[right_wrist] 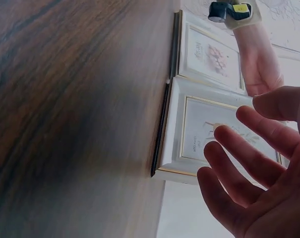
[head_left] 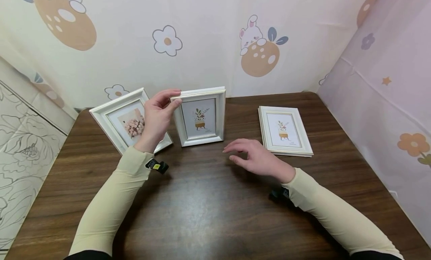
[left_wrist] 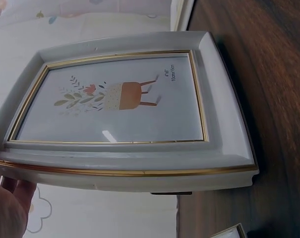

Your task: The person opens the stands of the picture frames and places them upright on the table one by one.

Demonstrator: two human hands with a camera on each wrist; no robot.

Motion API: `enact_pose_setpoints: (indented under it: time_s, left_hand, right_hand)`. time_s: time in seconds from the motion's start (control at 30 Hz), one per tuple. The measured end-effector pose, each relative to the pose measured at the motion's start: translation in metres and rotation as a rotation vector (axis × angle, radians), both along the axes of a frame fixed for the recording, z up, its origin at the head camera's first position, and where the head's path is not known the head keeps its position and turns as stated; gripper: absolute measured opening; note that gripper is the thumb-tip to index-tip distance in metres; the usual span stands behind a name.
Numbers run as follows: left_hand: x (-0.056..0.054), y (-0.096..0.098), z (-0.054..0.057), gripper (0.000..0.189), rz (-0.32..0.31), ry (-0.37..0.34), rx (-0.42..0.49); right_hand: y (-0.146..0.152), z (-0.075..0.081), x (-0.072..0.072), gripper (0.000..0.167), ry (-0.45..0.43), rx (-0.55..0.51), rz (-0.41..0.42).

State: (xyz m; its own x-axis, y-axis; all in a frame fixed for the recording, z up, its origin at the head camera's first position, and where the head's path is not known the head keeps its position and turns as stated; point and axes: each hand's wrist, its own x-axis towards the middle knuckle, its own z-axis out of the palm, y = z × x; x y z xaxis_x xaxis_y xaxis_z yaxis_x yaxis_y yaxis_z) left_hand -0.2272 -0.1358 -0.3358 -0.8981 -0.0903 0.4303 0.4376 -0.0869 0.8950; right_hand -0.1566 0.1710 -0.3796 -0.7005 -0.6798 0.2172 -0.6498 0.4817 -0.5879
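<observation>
A white picture frame with a potted-plant print (head_left: 201,119) stands upright on the table, a thin gold line around its picture. My left hand (head_left: 158,112) pinches its upper left corner, thumb in front and fingers behind; the left wrist view shows the same picture frame (left_wrist: 125,106) close up. My right hand (head_left: 257,157) hovers to the right of its lower corner, fingers spread and slightly bent, holding nothing. In the right wrist view the fingers (right_wrist: 249,156) appear in front of the frame, apart from it as far as the head view shows.
Left of it, a second white frame with a pink flower photo (head_left: 118,119) leans tilted, partly behind my left hand. A stack of white frames (head_left: 286,131) lies flat at the right. The dark wooden table (head_left: 192,207) meets a printed cloth wall (head_left: 208,39).
</observation>
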Motion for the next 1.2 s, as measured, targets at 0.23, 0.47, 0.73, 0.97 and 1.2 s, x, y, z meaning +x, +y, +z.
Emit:
enact_pose_setpoints:
  time_s: [0.23, 0.47, 0.73, 0.97, 1.2]
  left_hand:
    - [-0.002, 0.001, 0.001, 0.020, -0.003, -0.002, -0.030]
    - [-0.004, -0.002, -0.001, 0.026, -0.003, -0.043, -0.096]
    - [-0.006, -0.003, -0.004, 0.028, -0.021, -0.040, -0.099]
    - [-0.008, -0.004, -0.005, 0.031, -0.042, -0.028, -0.117]
    - [-0.012, -0.003, -0.007, 0.032, -0.089, -0.054, -0.117]
  right_hand:
    - [0.003, 0.003, 0.001, 0.023, 0.030, 0.105, -0.005]
    - [0.011, 0.010, -0.003, 0.021, 0.098, 0.168, -0.023]
    - [0.020, 0.017, -0.008, 0.022, 0.122, 0.183, -0.025]
    - [0.028, 0.026, -0.013, 0.025, 0.141, 0.230, -0.046]
    - [0.037, 0.031, -0.020, 0.030, 0.122, 0.323, -0.077]
